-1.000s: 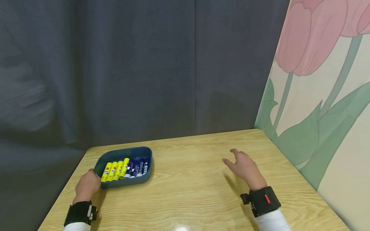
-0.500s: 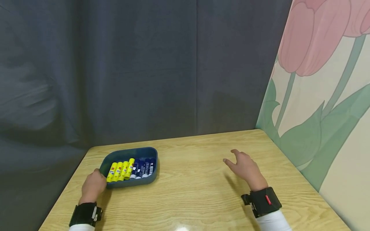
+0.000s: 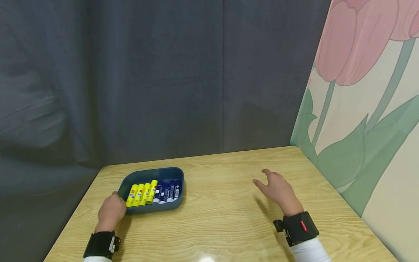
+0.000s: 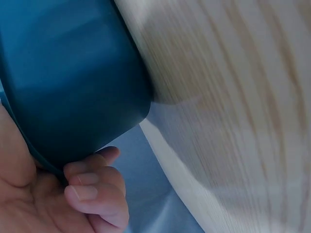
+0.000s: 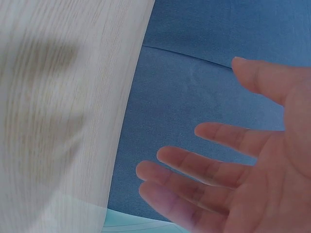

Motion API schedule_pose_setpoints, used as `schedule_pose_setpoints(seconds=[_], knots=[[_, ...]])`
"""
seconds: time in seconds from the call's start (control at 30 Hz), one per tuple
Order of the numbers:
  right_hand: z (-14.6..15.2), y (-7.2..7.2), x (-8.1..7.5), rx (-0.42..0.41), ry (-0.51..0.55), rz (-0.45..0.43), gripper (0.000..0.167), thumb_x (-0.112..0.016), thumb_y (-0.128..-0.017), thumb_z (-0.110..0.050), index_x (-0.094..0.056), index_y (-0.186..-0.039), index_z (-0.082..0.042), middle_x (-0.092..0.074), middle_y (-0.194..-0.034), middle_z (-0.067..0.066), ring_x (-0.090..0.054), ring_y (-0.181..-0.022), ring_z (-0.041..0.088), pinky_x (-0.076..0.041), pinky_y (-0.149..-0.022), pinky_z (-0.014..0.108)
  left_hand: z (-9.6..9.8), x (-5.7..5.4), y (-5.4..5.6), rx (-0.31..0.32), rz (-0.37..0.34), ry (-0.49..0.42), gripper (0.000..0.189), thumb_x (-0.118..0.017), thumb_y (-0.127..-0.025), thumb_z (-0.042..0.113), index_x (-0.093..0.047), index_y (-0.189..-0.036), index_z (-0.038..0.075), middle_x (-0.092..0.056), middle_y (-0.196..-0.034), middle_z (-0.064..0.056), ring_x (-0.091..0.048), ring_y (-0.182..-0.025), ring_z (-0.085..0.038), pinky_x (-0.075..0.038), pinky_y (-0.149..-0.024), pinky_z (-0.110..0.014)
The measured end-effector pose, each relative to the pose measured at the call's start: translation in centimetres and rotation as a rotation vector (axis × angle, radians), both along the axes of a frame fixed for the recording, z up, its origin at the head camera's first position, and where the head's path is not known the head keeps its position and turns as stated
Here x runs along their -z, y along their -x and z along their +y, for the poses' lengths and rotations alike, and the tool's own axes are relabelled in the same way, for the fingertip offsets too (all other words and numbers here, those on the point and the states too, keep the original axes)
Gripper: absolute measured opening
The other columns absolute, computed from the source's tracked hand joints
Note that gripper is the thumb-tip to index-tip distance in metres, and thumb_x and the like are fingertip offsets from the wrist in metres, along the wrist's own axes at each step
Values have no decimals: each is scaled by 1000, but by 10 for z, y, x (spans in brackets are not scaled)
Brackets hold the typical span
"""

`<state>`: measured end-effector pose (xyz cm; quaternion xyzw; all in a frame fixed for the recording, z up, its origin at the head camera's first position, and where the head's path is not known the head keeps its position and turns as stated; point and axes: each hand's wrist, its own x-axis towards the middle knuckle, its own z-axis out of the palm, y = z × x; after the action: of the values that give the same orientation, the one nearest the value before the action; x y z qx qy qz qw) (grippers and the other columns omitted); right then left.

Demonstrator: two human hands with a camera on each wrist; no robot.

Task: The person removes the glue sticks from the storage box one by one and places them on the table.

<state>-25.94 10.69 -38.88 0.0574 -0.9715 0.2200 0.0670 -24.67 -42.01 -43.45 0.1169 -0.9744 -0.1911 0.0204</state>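
A dark blue plastic tray stands at the left of the table, holding a row of glue sticks. Yellow glue sticks lie in its left half and dark blue glue sticks with white ends in its right half. My left hand grips the tray's left end; in the left wrist view its fingers curl under the rim. Over the right side of the table, my right hand is spread and holds nothing. Its fingers are apart and lightly bent in the right wrist view.
The wood-grain table reaches back to a dark grey curtain. A wall with painted tulips borders the table on the right. Each wrist wears a black strap.
My left hand and the tray with its glue sticks have slid to the right along the table. My right hand has stayed nearly still.
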Motion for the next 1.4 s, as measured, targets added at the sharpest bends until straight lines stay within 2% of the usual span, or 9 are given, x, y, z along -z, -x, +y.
schedule_pose_setpoints(seconds=[0.27, 0.47, 0.63, 0.83, 1.0, 1.23, 1.4], knots=[[-10, 2, 1, 11, -12, -8, 65, -49, -81, -49, -41, -122, 1, -51, -109, 23, -49, -97, 38, -41, -65, 49, -4, 0, 2, -21, 2, 19, 35, -32, -85, 9, -37, -108, -18, -50, -92, -33, -53, -75, -35, -40, -55, -43], [-17, 5, 1, 17, -15, -15, 67, -48, -81, -52, -41, -124, 0, -50, -110, 23, -48, -98, 37, -41, -67, 50, -4, -4, 0, -37, -25, 19, 38, -31, -86, 10, -34, -112, -18, -48, -95, -34, -52, -75, -33, -40, -56, -43], [-22, 7, 2, 16, -14, -18, 67, -48, -81, -51, -40, -124, -1, -50, -111, 23, -48, -98, 37, -40, -67, 50, -2, -2, 0, -61, -29, 15, 36, -32, -86, 9, -35, -111, -17, -49, -96, -33, -52, -75, -32, -40, -56, -42], [-29, 9, 3, 16, -17, -13, 65, -48, -81, -50, -41, -123, -1, -50, -110, 23, -48, -98, 38, -41, -66, 51, -2, -2, 0, -26, 18, -28, 33, -29, -86, 6, -37, -105, -19, -50, -88, -31, -51, -73, -31, -41, -59, -44], [-34, 11, 5, 18, -20, -12, 65, -49, -81, -49, -41, -123, 0, -50, -111, 24, -48, -98, 38, -40, -68, 51, -3, 1, 1, -15, 34, -41, 31, -28, -85, 5, -38, -101, -19, -50, -83, -28, -48, -67, -28, -40, -55, -40], [-41, 13, 8, 14, -16, -14, 65, -48, -81, -50, -42, -123, -1, -50, -111, 23, -48, -98, 38, -40, -66, 51, -4, 1, 4, -7, -3, -105, 33, -28, -87, 5, -35, -106, -21, -48, -88, -29, -47, -70, -28, -41, -55, -35], [-45, 15, 10, 15, -20, -13, 64, -49, -81, -49, -42, -123, -1, -50, -110, 23, -49, -97, 38, -41, -66, 51, -6, -2, 5, 22, -20, -110, 34, -27, -86, 5, -35, -108, -20, -49, -92, -30, -48, -73, -27, -42, -57, -36]])
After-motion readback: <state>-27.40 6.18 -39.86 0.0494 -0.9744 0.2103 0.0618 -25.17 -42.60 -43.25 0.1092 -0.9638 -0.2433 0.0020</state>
